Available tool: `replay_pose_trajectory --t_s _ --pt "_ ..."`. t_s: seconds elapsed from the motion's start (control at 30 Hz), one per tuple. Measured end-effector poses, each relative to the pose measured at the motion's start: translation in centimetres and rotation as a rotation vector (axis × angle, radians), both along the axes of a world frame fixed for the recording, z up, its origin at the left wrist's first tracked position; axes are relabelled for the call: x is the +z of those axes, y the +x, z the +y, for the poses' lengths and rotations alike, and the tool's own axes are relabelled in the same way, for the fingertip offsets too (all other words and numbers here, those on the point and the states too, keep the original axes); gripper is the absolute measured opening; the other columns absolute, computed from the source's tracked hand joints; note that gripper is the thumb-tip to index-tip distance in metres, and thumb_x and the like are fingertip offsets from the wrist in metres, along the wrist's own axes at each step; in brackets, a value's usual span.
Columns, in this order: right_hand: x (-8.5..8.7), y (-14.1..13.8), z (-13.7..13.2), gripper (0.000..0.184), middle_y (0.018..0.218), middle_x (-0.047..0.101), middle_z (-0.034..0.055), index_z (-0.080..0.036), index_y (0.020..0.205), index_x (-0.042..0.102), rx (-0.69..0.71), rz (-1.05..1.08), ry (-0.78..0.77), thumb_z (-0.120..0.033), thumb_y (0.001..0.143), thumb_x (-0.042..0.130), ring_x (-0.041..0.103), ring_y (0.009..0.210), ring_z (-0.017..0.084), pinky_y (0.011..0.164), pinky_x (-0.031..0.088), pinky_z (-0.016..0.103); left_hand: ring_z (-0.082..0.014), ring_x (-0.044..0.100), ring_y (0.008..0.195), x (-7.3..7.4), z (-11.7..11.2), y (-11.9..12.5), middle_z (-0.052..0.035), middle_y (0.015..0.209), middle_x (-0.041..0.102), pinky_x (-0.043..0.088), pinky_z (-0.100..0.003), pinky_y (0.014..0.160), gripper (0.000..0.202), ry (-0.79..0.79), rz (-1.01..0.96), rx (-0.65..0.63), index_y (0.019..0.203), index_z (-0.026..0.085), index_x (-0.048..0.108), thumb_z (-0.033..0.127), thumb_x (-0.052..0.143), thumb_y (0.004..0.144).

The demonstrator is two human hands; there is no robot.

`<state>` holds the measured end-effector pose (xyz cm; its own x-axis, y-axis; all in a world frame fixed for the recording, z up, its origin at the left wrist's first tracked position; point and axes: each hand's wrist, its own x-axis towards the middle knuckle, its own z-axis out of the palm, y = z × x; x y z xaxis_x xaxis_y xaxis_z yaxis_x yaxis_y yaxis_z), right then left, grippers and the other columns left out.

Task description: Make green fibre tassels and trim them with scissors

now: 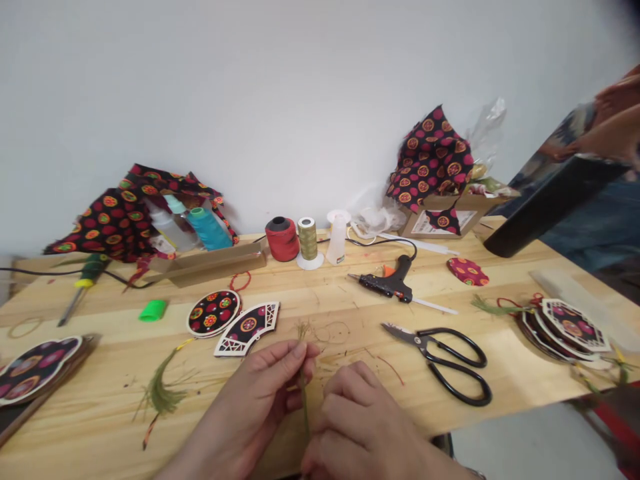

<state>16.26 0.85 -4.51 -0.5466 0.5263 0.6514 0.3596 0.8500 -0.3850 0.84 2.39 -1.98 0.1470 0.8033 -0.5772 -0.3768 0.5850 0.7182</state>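
My left hand (267, 380) pinches a thin bundle of olive-green thread (305, 403) between thumb and fingers, with its frayed ends sticking up above the fingertips. Lower down, my right hand (363, 420) has its fingers curled closed around the bundle's other part; the fingertips are partly hidden. Just beyond my left hand lie a fan-shaped ornament (249, 327) and a round ornament (215, 312), both with patterned cloth and pale frames. A green tassel (164, 390) rests to the left. Black-handled scissors (435, 353) lie to the right of my right hand.
A glue gun (387, 283) lies behind the scissors. Thread spools in red (283, 240) and olive (308, 239) stand near the wall. Stacked ornaments (570, 330) are at right, a screwdriver (83, 287) at left. At far right, another person's hand (613, 130) is above a black roll (555, 207).
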Motion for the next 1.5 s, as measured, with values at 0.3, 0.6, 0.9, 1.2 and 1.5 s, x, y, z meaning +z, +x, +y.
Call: replay_pose_trajectory --t_s 0.3,0.6,0.9,1.2,1.5 --pt "-0.8 0.0 0.2 0.006 0.072 0.061 -0.0062 -0.025 0.079 0.068 0.279 -0.191 -0.195 -0.03 0.082 0.065 0.05 0.079 0.012 0.072 0.039 0.024 -0.0099 0.054 0.054 -0.2 0.5 -0.5 -0.0002 0.063 0.059 0.045 -0.022 0.054 0.005 0.015 -0.093 0.044 0.077 0.012 0.07 0.016 0.066 0.077" --pt "-2.0 -0.9 0.4 0.006 0.073 0.063 -0.0067 -0.024 0.076 0.066 0.358 -0.202 -0.169 -0.023 0.075 0.072 0.054 0.088 0.012 0.082 0.043 0.021 -0.0028 0.039 0.044 0.5 0.3 -0.2 0.0024 0.059 0.052 0.029 -0.015 0.042 0.005 -0.002 -0.112 0.048 0.075 0.012 0.068 0.016 0.066 0.077" --pt "-0.5 -0.3 0.7 0.004 0.07 0.063 -0.0058 -0.021 0.075 0.068 0.409 -0.254 -0.258 -0.024 0.078 0.069 0.054 0.079 0.01 0.075 0.042 0.018 -0.0036 0.031 0.046 0.7 -0.3 -0.3 0.0043 0.053 0.046 0.02 -0.013 0.04 0.012 0.075 0.088 0.036 0.073 0.013 0.07 0.025 0.068 0.075" --pt "3.4 3.9 2.9 0.022 0.086 0.064 -0.0003 -0.023 0.097 0.066 -0.074 -0.11 -0.738 -0.014 0.089 0.048 0.057 0.079 0.011 0.073 0.043 0.023 -0.0068 0.027 0.045 1.3 -0.3 -0.4 0.0052 0.047 0.043 0.017 -0.019 0.042 0.021 0.163 0.191 -0.097 0.072 0.016 0.071 0.036 0.066 0.075" --pt "2.3 2.4 5.8 0.038 0.125 0.057 0.0069 -0.023 0.115 0.062 0.055 0.333 -1.078 -0.032 0.078 0.065 0.057 0.096 0.017 0.085 0.045 0.033 -0.0093 0.026 0.047 1.3 -0.8 0.1 0.0072 0.048 0.035 0.018 -0.024 0.045 0.025 0.323 0.325 -0.214 0.07 0.018 0.067 0.04 0.059 0.079"
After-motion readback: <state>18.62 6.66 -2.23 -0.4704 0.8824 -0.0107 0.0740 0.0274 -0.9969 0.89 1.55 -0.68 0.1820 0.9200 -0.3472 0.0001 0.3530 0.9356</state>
